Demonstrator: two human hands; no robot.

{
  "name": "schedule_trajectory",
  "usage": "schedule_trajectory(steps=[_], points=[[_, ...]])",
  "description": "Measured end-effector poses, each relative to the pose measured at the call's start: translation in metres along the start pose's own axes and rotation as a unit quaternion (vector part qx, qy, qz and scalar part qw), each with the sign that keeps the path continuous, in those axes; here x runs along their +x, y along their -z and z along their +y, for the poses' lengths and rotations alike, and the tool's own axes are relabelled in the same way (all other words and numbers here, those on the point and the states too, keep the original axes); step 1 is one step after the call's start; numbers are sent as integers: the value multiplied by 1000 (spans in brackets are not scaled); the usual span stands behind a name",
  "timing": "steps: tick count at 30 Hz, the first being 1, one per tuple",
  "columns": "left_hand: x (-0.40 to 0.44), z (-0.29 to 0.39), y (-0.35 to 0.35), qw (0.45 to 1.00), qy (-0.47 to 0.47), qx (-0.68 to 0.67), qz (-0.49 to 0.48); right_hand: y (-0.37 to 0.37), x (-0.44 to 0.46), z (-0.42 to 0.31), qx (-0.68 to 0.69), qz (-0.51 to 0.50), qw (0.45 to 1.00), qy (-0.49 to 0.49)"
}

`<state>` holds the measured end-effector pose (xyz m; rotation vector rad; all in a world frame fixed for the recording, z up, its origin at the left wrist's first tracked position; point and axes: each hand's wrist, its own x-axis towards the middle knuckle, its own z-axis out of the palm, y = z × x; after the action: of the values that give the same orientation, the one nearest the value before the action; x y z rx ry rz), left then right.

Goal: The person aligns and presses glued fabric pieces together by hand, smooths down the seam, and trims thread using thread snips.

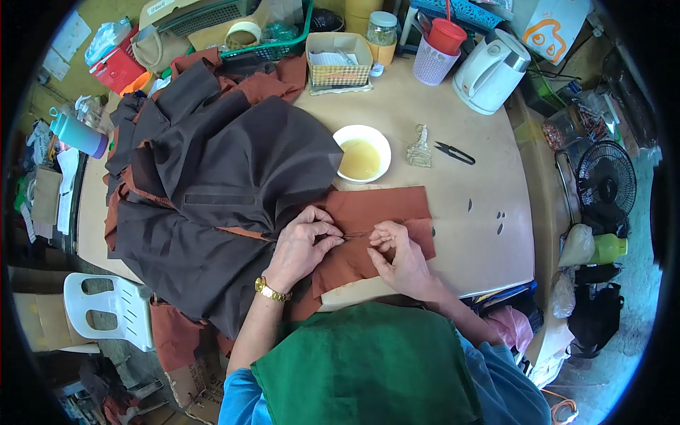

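A large dark brown garment (234, 159) with rust-coloured lining lies heaped over the left of the table. From its edge a rust-brown cloth piece (382, 203) spreads flat to the right, with a seam or slit across it. My left hand (306, 241), a gold watch at its wrist, rests on the cloth and pinches it at this seam. Just to its right, my right hand (400, 261) hovers over the cloth with thumb and fingers curled inward. Whatever it may hold is too small to make out. A white bowl (386, 152) of yellowish liquid stands just beyond the cloth.
Black thread snips (455, 153) and a small clear packet (419, 147) lie right of the bowl. Along the back stand a woven basket (338, 60), a glass jar (382, 30), a lilac cup (429, 64) and a white kettle (491, 72). A white chair (106, 312) is at left.
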<state>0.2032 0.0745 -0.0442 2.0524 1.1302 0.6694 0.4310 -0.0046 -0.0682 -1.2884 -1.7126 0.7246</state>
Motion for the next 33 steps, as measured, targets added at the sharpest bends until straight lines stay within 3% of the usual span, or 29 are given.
schedule_trajectory(steps=[7, 18, 21, 23, 29, 33], points=[[3, -1, 2, 1000, 11, 11, -19, -1, 0, -3, -9, -7, 999, -40], [-1, 8, -5, 995, -52, 89, 11, -3, 6, -12, -23, -6, 998, -55], [-2, 9, -11, 994, -48, 88, 42, -6, 14, -17, -9, -38, 991, -129], [-1, 11, -13, 993, -48, 96, 42, -11, 18, -14, -157, 36, 984, 80], [2, 17, -23, 994, -41, 77, 68, 3, 26, -8, -230, 118, 960, 103], [6, 20, -26, 994, -36, 76, 70, 13, 3, -5, -270, 159, 950, 11]])
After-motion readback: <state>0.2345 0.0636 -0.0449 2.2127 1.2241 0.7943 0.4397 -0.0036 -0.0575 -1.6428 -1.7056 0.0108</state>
